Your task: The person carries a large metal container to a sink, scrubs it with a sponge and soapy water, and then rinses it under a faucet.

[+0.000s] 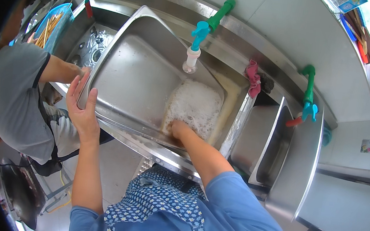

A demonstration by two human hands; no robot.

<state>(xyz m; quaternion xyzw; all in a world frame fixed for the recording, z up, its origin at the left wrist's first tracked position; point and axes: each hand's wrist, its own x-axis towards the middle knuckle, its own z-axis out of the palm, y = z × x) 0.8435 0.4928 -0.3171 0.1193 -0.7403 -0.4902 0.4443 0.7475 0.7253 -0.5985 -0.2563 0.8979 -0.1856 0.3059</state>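
A large rectangular stainless steel pan (138, 71) lies tilted in the middle sink basin (237, 84), its left end raised. White foam (197, 103) and brownish soapy water fill its lower right corner. My left hand (84, 113) holds the raised left corner, the rim between thumb and fingers. My right hand (179, 130) reaches into the foam near the pan's front side. Its fingers are partly sunk in the suds, so whether they hold anything is hidden. Above the pan hangs a blue tap (200, 34) with a white nozzle.
At left, a co-worker in a grey shirt (17, 95) reaches toward the left basin (101, 36), where spoons lie. A blue basket (67, 19) holds wooden chopsticks. A pink cloth (253, 78) and dark scourer (266, 83) sit on the right ledge, beside more steel pans (255, 134).
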